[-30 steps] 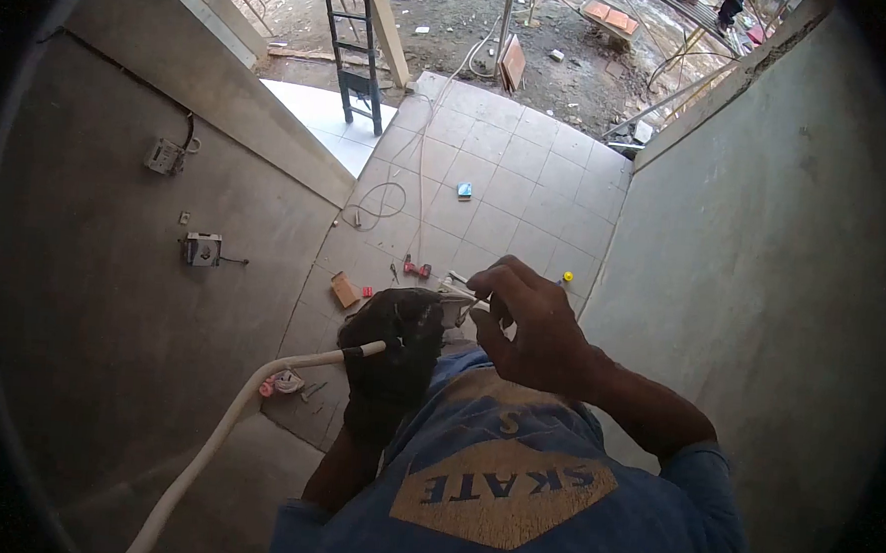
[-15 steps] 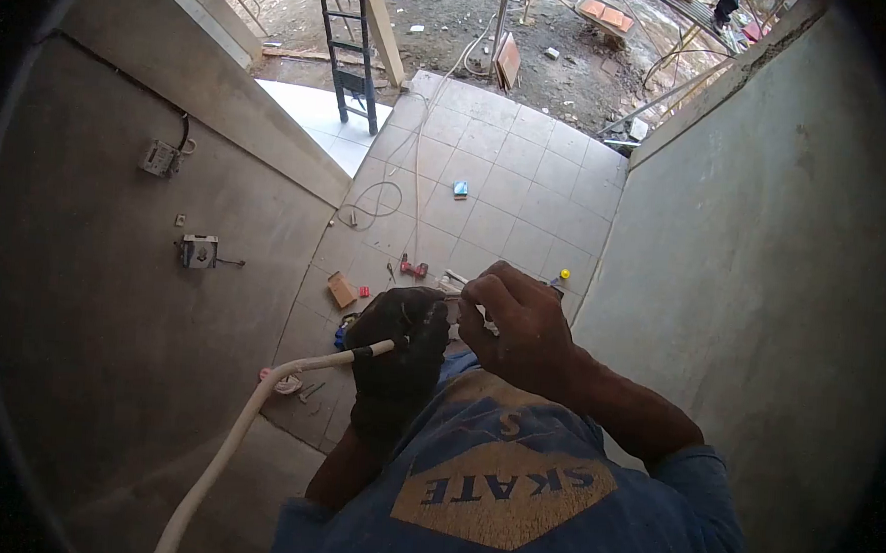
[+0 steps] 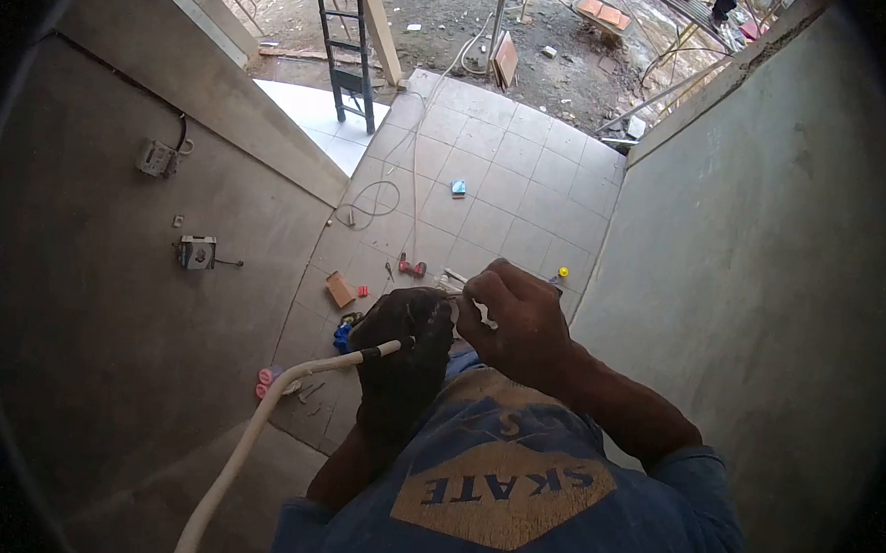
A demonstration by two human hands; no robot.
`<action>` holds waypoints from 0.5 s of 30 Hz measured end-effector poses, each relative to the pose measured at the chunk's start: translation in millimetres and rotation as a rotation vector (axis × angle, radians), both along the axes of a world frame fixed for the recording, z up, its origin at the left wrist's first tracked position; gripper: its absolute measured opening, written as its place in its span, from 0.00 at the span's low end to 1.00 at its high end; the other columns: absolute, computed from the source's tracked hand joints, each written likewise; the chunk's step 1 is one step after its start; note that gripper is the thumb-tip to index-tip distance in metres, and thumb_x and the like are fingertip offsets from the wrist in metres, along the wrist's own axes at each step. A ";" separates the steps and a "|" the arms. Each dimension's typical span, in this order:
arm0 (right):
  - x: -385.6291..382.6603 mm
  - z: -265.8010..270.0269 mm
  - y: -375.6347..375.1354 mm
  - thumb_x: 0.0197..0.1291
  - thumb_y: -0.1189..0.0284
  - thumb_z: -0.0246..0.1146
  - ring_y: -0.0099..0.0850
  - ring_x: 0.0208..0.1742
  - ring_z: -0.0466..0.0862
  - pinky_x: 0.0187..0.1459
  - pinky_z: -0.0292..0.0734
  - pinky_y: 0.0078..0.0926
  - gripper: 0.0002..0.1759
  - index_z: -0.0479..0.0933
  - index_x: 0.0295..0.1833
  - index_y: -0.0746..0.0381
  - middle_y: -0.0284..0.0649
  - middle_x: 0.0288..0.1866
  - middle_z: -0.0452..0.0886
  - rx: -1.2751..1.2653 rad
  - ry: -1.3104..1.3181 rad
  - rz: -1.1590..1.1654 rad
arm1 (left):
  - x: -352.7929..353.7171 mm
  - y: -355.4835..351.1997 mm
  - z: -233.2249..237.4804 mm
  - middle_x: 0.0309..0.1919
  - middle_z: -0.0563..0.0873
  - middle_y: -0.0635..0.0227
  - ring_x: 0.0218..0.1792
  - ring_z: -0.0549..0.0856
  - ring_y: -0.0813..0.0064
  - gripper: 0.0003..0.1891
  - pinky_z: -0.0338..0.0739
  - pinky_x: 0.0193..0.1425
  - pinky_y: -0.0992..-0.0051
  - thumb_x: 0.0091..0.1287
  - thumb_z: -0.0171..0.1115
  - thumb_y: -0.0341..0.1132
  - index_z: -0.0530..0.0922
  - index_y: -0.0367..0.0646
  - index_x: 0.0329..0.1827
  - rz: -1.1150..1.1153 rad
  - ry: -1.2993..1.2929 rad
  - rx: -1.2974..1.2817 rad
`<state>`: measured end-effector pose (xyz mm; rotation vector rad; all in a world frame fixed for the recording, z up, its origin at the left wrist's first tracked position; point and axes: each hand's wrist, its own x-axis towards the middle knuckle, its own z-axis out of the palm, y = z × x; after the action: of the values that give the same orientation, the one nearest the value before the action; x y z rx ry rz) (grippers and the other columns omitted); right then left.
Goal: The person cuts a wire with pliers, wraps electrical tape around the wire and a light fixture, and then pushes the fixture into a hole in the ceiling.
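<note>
A thick cream cable (image 3: 287,377) rises from the bottom left and bends toward my hands, with a black band near its end. My left hand (image 3: 399,349), in a dark glove, is closed around the end of this cable. Bare and with its fingertips pinched together, my right hand (image 3: 521,316) meets the gloved fingers. A thin light strand, seemingly a wire, shows between the two hands. Its end is hidden by my fingers.
On the tiled floor (image 3: 507,195) are a red drill (image 3: 412,266), a cardboard box (image 3: 340,289), a blue box (image 3: 459,189) and pink rolls (image 3: 265,382). A ladder (image 3: 346,56) stands by the doorway. Electrical boxes (image 3: 198,253) sit on the left wall. A person's legs (image 3: 724,6) show outside.
The cream cable's lower part has shifted slightly right, and more of the pink rolls shows. Both hands have moved only slightly, and the grip on the cable stays the same.
</note>
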<state>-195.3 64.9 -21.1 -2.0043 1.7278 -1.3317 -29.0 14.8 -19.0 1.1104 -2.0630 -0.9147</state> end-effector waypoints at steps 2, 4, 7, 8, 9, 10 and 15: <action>1.4 4.5 -0.5 0.62 0.79 0.73 0.31 0.28 0.82 0.27 0.83 0.30 0.10 0.76 0.38 0.65 0.43 0.31 0.79 0.039 -0.021 -0.010 | -3.3 3.6 3.5 0.33 0.88 0.61 0.31 0.88 0.67 0.07 0.83 0.37 0.69 0.69 0.72 0.32 0.84 0.39 0.43 0.063 0.106 0.097; 4.8 4.8 -0.5 0.61 0.79 0.73 0.30 0.28 0.82 0.26 0.82 0.30 0.10 0.75 0.37 0.65 0.42 0.30 0.78 0.029 -0.027 -0.033 | -3.3 8.5 1.2 0.34 0.89 0.60 0.32 0.88 0.67 0.07 0.83 0.38 0.69 0.70 0.72 0.31 0.84 0.38 0.43 0.082 0.131 0.104; 7.7 6.1 0.3 0.60 0.80 0.74 0.29 0.27 0.83 0.25 0.81 0.29 0.11 0.75 0.37 0.64 0.41 0.29 0.78 0.018 -0.058 -0.059 | -3.9 11.7 5.3 0.35 0.89 0.59 0.32 0.89 0.67 0.07 0.83 0.39 0.70 0.69 0.72 0.30 0.85 0.37 0.44 0.102 0.199 0.161; 8.4 6.2 1.6 0.59 0.80 0.75 0.29 0.27 0.83 0.24 0.81 0.28 0.12 0.75 0.36 0.63 0.41 0.28 0.78 0.015 -0.081 -0.065 | -3.9 12.5 8.5 0.35 0.90 0.59 0.32 0.89 0.68 0.07 0.83 0.39 0.71 0.69 0.72 0.30 0.85 0.37 0.45 0.099 0.244 0.211; 10.7 4.6 2.6 0.59 0.80 0.75 0.29 0.27 0.83 0.24 0.81 0.28 0.12 0.75 0.36 0.63 0.41 0.28 0.78 0.018 -0.081 -0.067 | -3.8 11.5 11.9 0.35 0.90 0.59 0.32 0.89 0.68 0.07 0.83 0.39 0.71 0.69 0.72 0.30 0.85 0.37 0.45 0.097 0.243 0.214; 14.3 0.9 2.8 0.59 0.80 0.74 0.28 0.27 0.83 0.26 0.80 0.28 0.11 0.76 0.37 0.64 0.40 0.29 0.79 0.011 -0.104 -0.099 | -3.3 8.5 15.2 0.36 0.90 0.59 0.32 0.88 0.70 0.07 0.82 0.39 0.71 0.68 0.72 0.29 0.86 0.37 0.45 0.090 0.264 0.267; -21.7 -26.7 18.9 0.61 0.84 0.72 0.28 0.31 0.85 0.36 0.83 0.25 0.10 0.81 0.47 0.69 0.42 0.35 0.86 0.146 -0.492 -0.137 | 4.0 4.3 -5.5 0.36 0.90 0.63 0.31 0.87 0.75 0.08 0.81 0.37 0.73 0.65 0.73 0.27 0.86 0.38 0.46 0.096 0.159 0.186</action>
<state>-217.0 83.8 -47.9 -1.3525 1.6826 -1.5278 -25.0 19.0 -24.6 1.1815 -1.8094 -1.1267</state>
